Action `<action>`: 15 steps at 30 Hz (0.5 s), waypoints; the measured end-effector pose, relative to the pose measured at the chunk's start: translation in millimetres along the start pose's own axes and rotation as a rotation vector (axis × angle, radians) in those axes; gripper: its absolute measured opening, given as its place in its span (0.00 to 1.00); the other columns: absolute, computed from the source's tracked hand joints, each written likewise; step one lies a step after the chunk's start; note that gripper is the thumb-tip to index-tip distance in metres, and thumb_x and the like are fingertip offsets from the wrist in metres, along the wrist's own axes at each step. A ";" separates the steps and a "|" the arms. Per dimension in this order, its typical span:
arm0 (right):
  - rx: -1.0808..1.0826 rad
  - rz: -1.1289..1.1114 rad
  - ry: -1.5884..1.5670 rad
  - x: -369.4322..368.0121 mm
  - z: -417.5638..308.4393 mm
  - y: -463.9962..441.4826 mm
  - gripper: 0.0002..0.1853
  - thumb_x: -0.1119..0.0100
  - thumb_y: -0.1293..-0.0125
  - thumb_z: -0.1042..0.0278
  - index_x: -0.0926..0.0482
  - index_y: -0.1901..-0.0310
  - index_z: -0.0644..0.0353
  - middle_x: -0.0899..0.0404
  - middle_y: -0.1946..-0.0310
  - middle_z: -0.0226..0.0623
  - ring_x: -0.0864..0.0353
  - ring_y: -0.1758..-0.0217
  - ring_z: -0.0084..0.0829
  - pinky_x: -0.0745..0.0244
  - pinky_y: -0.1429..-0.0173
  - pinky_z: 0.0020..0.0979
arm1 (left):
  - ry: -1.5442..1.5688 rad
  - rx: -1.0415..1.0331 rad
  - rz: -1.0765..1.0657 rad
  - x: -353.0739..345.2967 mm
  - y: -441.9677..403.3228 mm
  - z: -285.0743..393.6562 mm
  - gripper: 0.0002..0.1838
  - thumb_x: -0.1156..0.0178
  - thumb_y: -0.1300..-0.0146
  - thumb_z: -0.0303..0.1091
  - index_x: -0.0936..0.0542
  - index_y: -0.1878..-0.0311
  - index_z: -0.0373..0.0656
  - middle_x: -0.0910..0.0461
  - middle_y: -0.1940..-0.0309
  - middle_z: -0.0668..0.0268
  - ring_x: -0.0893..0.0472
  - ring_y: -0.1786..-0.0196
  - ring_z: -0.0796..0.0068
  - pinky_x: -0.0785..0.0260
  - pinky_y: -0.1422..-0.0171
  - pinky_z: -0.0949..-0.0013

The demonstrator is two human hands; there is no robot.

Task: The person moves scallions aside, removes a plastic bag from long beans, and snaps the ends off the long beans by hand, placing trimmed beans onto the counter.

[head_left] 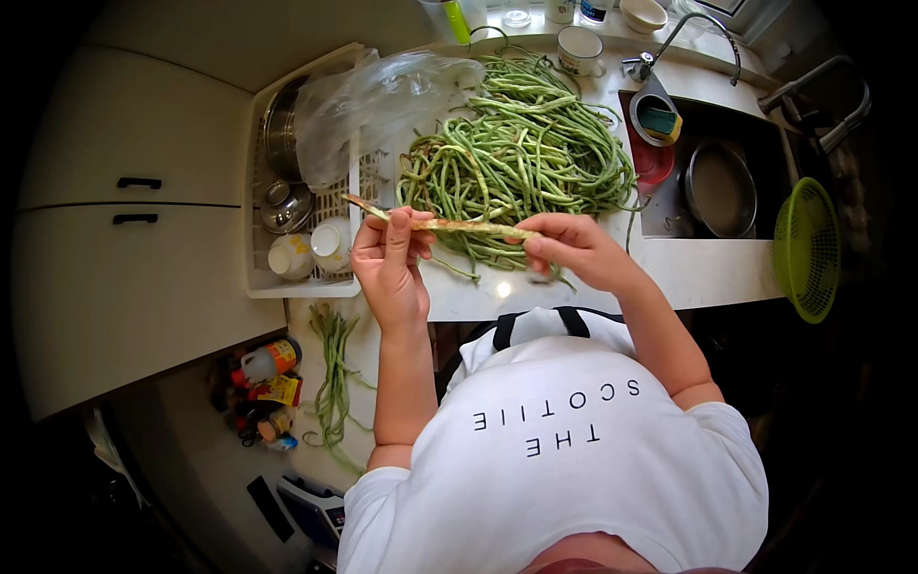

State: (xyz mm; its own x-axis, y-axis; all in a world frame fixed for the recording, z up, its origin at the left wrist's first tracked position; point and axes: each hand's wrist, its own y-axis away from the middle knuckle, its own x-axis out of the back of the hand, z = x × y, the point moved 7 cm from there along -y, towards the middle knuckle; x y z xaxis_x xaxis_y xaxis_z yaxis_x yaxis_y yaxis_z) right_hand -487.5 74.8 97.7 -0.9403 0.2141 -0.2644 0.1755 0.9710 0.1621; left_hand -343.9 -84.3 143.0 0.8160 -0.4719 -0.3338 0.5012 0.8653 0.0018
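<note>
Left fingers (pixel 398 232) and right fingers (pixel 553 247) pinching one browned bean (pixel 469 227), long axis nearly crosswise, dark tip (pixel 358 202) pointing left.

Bean heap (pixel 521 153) blocks ahead; dish rack (pixel 306 288) left; passage right

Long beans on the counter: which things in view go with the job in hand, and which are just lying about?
Part of the job:
- browned long bean, held in left hand and right hand
- large heap of long beans
- smaller long-bean bunch, likely

Apparently lying about:
- dish rack
- white mug
- sponge
- metal pan in the sink
- green colander, possibly for later
</note>
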 end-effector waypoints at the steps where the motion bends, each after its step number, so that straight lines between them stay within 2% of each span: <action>1: -0.045 -0.001 -0.096 3.0 3.0 -1.0 0.14 0.45 0.26 0.64 0.21 0.46 0.65 0.23 0.73 0.25 0.26 0.69 0.15 0.28 0.64 0.22 | -0.019 -0.008 0.013 3.5 -0.6 -0.7 0.11 0.35 0.32 0.39 0.21 0.61 0.40 0.15 0.67 0.61 0.21 0.73 0.82 0.33 0.70 0.81; 2: -0.026 -0.013 -0.040 2.1 0.3 -2.1 0.15 0.49 0.24 0.62 0.21 0.46 0.64 0.26 0.77 0.24 0.30 0.74 0.14 0.32 0.68 0.19 | -0.012 -0.011 0.023 4.7 0.5 -3.6 0.11 0.33 0.34 0.38 0.21 0.62 0.41 0.16 0.69 0.63 0.21 0.74 0.82 0.33 0.71 0.81; 6: -0.109 -0.048 -0.043 5.1 3.2 0.6 0.17 0.52 0.22 0.59 0.20 0.47 0.64 0.27 0.79 0.23 0.31 0.77 0.14 0.32 0.70 0.20 | -0.013 -0.046 0.048 1.9 1.9 -2.9 0.10 0.33 0.34 0.38 0.22 0.64 0.42 0.17 0.72 0.66 0.22 0.74 0.81 0.34 0.71 0.81; 9: -0.090 -0.054 -0.075 5.6 -1.9 2.4 0.18 0.53 0.22 0.60 0.22 0.44 0.64 0.27 0.80 0.25 0.32 0.80 0.14 0.31 0.71 0.20 | -0.023 -0.101 0.125 17.3 -5.0 4.2 0.12 0.30 0.37 0.37 0.22 0.65 0.42 0.17 0.74 0.65 0.22 0.76 0.78 0.34 0.72 0.76; 11: -0.117 -0.031 -0.486 10.0 -4.0 5.3 0.17 0.54 0.22 0.63 0.25 0.41 0.64 0.27 0.80 0.25 0.33 0.82 0.14 0.31 0.73 0.20 | -0.054 -0.203 0.297 38.7 -10.9 20.0 0.12 0.31 0.37 0.38 0.23 0.65 0.42 0.18 0.75 0.66 0.23 0.77 0.79 0.34 0.74 0.78; 12: -0.093 -0.083 -0.560 21.4 6.6 5.3 0.18 0.55 0.23 0.64 0.28 0.38 0.65 0.24 0.78 0.31 0.28 0.80 0.19 0.27 0.68 0.24 | -0.070 -0.223 0.305 43.6 -13.6 24.8 0.12 0.31 0.37 0.37 0.23 0.66 0.43 0.18 0.75 0.66 0.23 0.77 0.79 0.34 0.74 0.79; 13: -0.092 -0.068 -0.554 25.7 9.3 6.4 0.18 0.55 0.23 0.64 0.28 0.38 0.65 0.24 0.78 0.31 0.28 0.80 0.19 0.27 0.68 0.24 | -0.085 -0.243 0.313 48.5 -14.6 28.9 0.11 0.31 0.36 0.37 0.23 0.66 0.43 0.19 0.75 0.66 0.23 0.77 0.80 0.34 0.74 0.80; 15: 0.046 -0.145 -0.790 26.9 0.0 7.3 0.20 0.55 0.24 0.63 0.29 0.38 0.67 0.19 0.70 0.40 0.22 0.73 0.25 0.24 0.59 0.29 | -0.117 -0.260 0.298 54.0 -14.6 31.0 0.11 0.31 0.36 0.36 0.23 0.67 0.42 0.19 0.76 0.66 0.24 0.77 0.81 0.34 0.75 0.80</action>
State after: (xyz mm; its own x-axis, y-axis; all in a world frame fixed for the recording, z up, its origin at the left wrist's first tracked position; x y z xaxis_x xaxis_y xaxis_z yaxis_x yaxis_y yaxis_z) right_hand -511.5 87.7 91.8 -0.4732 0.0802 -0.8773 0.0952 0.9947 0.0396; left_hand -298.2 -127.7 154.2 0.9493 -0.1973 -0.2449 0.1607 0.9737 -0.1616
